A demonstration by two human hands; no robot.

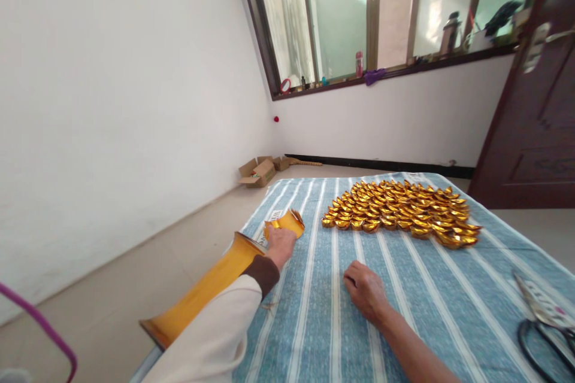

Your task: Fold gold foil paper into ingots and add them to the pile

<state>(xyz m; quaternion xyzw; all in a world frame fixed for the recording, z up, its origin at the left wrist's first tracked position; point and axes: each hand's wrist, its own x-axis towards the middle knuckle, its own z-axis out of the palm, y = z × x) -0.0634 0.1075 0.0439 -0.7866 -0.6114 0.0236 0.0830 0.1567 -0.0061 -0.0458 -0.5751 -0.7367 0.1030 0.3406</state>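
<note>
My left hand (282, 245) reaches to the table's left side, its fingers closed on a small curled piece of gold foil paper (287, 224). Beneath that forearm, a long bowed stack of gold paper sheets (206, 290) lies along the left edge. My right hand (366, 288) rests on the cloth near the middle, fingers curled in, and nothing shows in them. Beyond it, to the right, sit many folded gold foil ingots (395, 206) in tight overlapping rows.
Black-handled scissors (541, 317) lie at the right edge of the blue striped tablecloth (314, 335). On the floor behind the table stands an open cardboard box (258, 172). A brown door (530, 143) is at the right, and a purple curved bar (45, 323) at the lower left.
</note>
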